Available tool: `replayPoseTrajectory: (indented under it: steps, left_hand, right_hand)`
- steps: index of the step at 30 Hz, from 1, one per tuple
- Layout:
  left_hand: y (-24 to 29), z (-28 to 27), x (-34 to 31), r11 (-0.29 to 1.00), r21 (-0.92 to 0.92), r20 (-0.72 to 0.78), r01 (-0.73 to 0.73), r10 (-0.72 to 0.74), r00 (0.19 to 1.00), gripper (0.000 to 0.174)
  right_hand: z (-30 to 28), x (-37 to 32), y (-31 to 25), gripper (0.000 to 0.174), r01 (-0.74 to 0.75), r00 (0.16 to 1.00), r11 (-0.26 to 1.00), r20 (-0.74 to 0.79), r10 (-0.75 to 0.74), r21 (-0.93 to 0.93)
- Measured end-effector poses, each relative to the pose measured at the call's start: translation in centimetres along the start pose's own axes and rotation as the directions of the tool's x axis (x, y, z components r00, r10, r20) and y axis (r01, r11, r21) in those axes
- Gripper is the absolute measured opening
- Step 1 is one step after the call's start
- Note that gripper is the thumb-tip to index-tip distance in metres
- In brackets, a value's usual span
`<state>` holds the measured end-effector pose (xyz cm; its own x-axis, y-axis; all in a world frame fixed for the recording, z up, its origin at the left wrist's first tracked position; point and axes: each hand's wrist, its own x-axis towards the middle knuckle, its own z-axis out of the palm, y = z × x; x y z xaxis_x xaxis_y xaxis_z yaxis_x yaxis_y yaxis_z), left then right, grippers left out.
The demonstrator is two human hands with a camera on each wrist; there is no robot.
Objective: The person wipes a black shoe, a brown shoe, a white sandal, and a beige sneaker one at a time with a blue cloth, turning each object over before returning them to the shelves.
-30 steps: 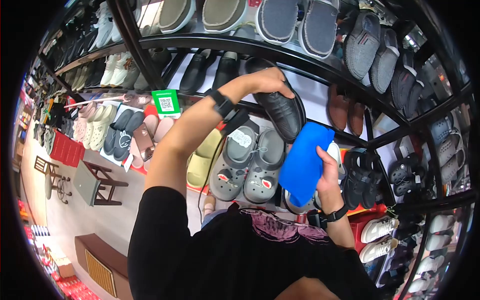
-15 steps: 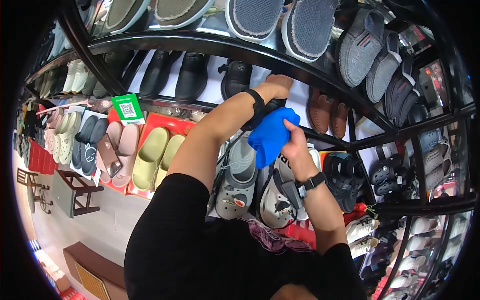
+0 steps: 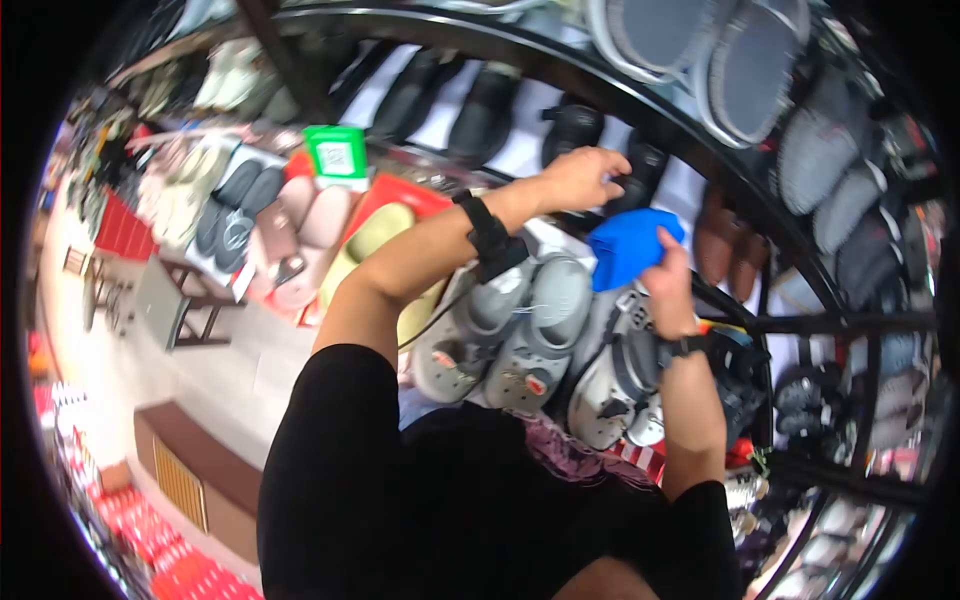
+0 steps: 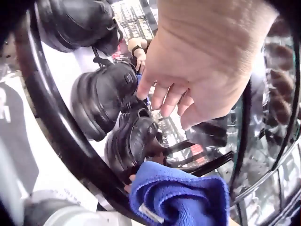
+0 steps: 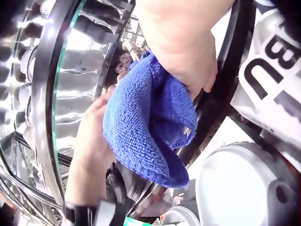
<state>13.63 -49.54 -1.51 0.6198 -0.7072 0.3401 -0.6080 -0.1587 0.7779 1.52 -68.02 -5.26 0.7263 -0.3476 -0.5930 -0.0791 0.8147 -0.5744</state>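
My left hand (image 3: 583,180) is beside a black leather shoe (image 3: 640,178) on the shelf. In the left wrist view, the fingers of this hand (image 4: 202,70) are loosely bent with nothing between them. Another black shoe (image 3: 573,135) stands just to the left on the same shelf. My right hand (image 3: 668,282) grips a bunched blue cloth (image 3: 628,248) in front of the shelf edge. Up close, the towelling cloth (image 5: 141,117) hangs folded under the right hand (image 5: 183,52) and partly covers the left hand (image 5: 91,139).
Grey clogs (image 3: 545,330) and white clogs (image 3: 605,395) are displayed below the shelf, with green slides (image 3: 375,235) to their left. Brown shoes (image 3: 725,240) stand right of the black ones. A dark shelf rail (image 3: 640,85) crosses above. A green QR sign (image 3: 337,152) stands left.
My left hand held the black shoe in the air a second ago; the shoe went onto the shelf and the hand has let go. The right hand has kept the blue cloth, now more bunched.
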Motion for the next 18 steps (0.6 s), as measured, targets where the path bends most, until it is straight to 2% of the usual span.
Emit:
replayPoseTrajectory:
  steps: [1, 2, 4, 5, 6, 8, 10, 12, 14, 16, 18]
  left_hand:
    - [0.6, -1.5, -2.6, 0.999, -0.032, -0.023, 0.036, -0.036, 0.999, 0.034]
    - [1.2, -2.8, -5.0, 0.996, -0.068, -0.046, 0.064, -0.067, 0.997, 0.034]
    - [1.0, -5.2, -10.2, 0.986, -0.165, -0.156, 0.022, -0.048, 0.987, 0.03]
    - [1.2, -6.4, -12.9, 0.965, -0.226, -0.204, 0.129, -0.177, 0.963, 0.029]
    - [1.5, -7.6, -15.8, 0.93, -0.292, -0.242, 0.225, -0.299, 0.923, 0.027]
    - [0.0, -9.0, -21.5, 0.888, -0.29, -0.356, 0.356, -0.445, 0.822, 0.025]
    - [0.3, -9.8, -26.5, 0.761, -0.439, -0.462, 0.478, -0.647, 0.607, 0.024]
    - [-2.5, -9.2, -31.3, 0.732, -0.52, -0.514, 0.441, -0.68, 0.523, 0.022]
    - [-1.9, -8.9, -32.9, 0.656, -0.607, -0.474, 0.449, -0.752, 0.459, 0.019]
    - [0.1, -8.4, -31.1, 0.619, -0.654, -0.457, 0.435, -0.781, 0.425, 0.019]
    - [0.2, -7.9, -29.3, 0.656, -0.65, -0.409, 0.384, -0.727, 0.551, 0.021]
  right_hand:
    - [-0.2, -0.8, -0.4, 0.038, -0.014, 0.998, 0.999, 0.063, 0.016, -0.045]
    - [0.0, -1.8, -1.1, 0.039, -0.109, 0.992, 0.994, 0.057, 0.111, -0.028]
    - [-0.5, -4.4, -1.8, 0.041, -0.133, 0.976, 0.982, 0.155, 0.153, -0.132]
    - [-0.4, -6.6, -1.9, 0.041, -0.132, 0.968, 0.972, 0.185, 0.169, -0.195]
    - [-0.5, -8.4, -1.9, 0.04, -0.173, 0.957, 0.969, 0.202, 0.208, -0.177]
    - [-1.3, -11.2, -1.2, 0.04, -0.166, 0.975, 0.98, 0.131, 0.18, -0.109]
    - [-2.8, -13.0, -0.4, 0.04, -0.183, 0.974, 0.981, 0.122, 0.19, -0.061]
    - [-3.5, -15.6, 0.6, 0.037, -0.163, 0.981, 0.986, 0.107, 0.164, -0.015]
    - [-4.6, -16.9, 2.2, 0.033, -0.188, 0.97, 0.98, 0.167, 0.176, 0.064]
    - [-5.1, -17.7, 3.9, 0.032, -0.15, 0.987, 0.983, 0.077, 0.142, 0.104]
    - [-4.2, -19.2, 5.0, 0.032, -0.12, 0.992, 0.983, 0.066, 0.111, 0.136]
